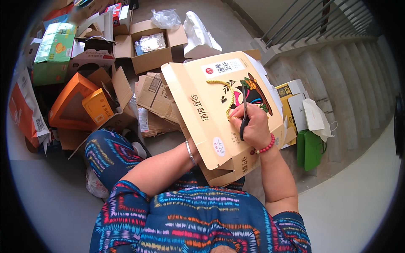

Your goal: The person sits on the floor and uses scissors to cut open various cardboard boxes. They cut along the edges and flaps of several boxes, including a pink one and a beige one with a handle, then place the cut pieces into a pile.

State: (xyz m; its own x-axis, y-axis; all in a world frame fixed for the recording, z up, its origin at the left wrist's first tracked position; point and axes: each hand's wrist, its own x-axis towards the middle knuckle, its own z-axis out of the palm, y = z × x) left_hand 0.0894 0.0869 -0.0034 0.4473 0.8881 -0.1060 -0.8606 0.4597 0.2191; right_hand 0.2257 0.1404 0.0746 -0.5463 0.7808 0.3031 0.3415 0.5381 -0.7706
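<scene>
A cream printed cardboard gift box (197, 90) lies tilted across my lap, its end flap loose at the near side. From its printed panel a twisted gold cord handle (233, 94) comes out. My right hand (257, 126) pinches the cord at its lower end between thumb and fingertips. The same hand holds a pair of dark-handled scissors (244, 121), blades pointing away from me across the panel. My left forearm (161, 169), with a silver bangle (190, 153), reaches in under the box. The box hides my left hand.
Opened cartons (152, 63), a green box (52, 60) and an orange box (74, 104) crowd the left. Flattened cardboard (158, 98) lies beside my knee. To the right, a green bag (310, 150) and a white paper bag (318, 118) lie near concrete stairs (341, 79) with a metal railing (294, 31).
</scene>
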